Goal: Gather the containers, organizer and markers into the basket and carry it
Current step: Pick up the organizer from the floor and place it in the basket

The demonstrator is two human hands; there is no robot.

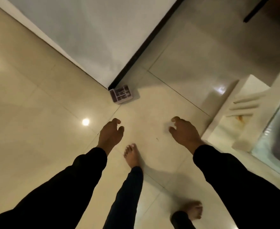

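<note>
Nearest, at the bottom edge, two black sleeves [235,179] reaching forward from left and right, with a bare foot [194,209] blurred on the floor at near right and a second bare foot [131,155] planted further on, between the two arms, below a dark trouser leg [124,195]. Beyond the cuffs, left hand [110,133] held out above the pale glossy tiled floor [36,129], fingers loosely curled, holding nothing. Right hand [184,132] held out the same way, level with the left and well apart from it, fingers loosely bent, also holding nothing. To the right, a white raised ledge [227,134] with a glassy panel [276,138] beside it at the right edge, too blurred to tell more. To the left of the left hand, a bright round light reflection [85,121] on the tiles. Further on, past both hands and well apart from them, the organizer [121,94]: a small divided tray lying flat on the floor, its compartments dark, contents too small to tell. Just behind the organizer, the corner of a white wall [86,38] edged by a dark strip [144,42] running away to the far right.
</note>
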